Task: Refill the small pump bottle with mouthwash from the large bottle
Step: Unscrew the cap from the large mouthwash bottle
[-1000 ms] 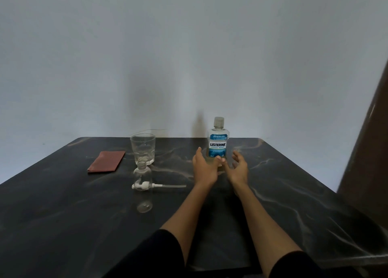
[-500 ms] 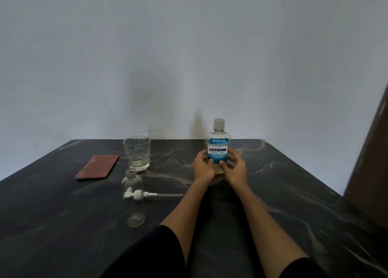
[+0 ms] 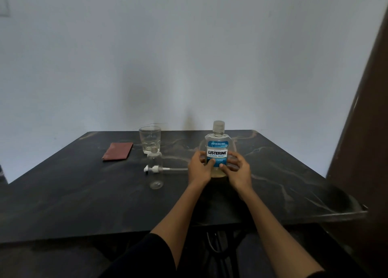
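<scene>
Mouthwash bottle (image 3: 217, 151), the large one, stands upright on the table at about one o'clock from the person, its pale cap (image 3: 218, 127) on and a blue Listerine Cool Mint label facing forward. A shallow layer of yellowish liquid shows at its base; the level behind the label cannot be read.

The dark marbled table (image 3: 84, 204) carries everything. Both forearms reach forward from black sleeves. The left hand (image 3: 199, 168) wraps the bottle's left flank, thumb laid across the label. The right hand (image 3: 238, 170) closes on the right flank, fingers curled round the lower body. Both hands touch the bottle.

At eleven o'clock lies a flat reddish-brown wallet (image 3: 117, 151), well apart from the bottles. A clear drinking glass (image 3: 150, 139) stands near twelve o'clock. Just in front of it stands the small pump bottle (image 3: 155, 168), upright, clear and uncapped. Its white pump head (image 3: 153, 169) lies on the table behind it, the dip tube (image 3: 178, 169) pointing toward three o'clock, ending near the left hand.
</scene>
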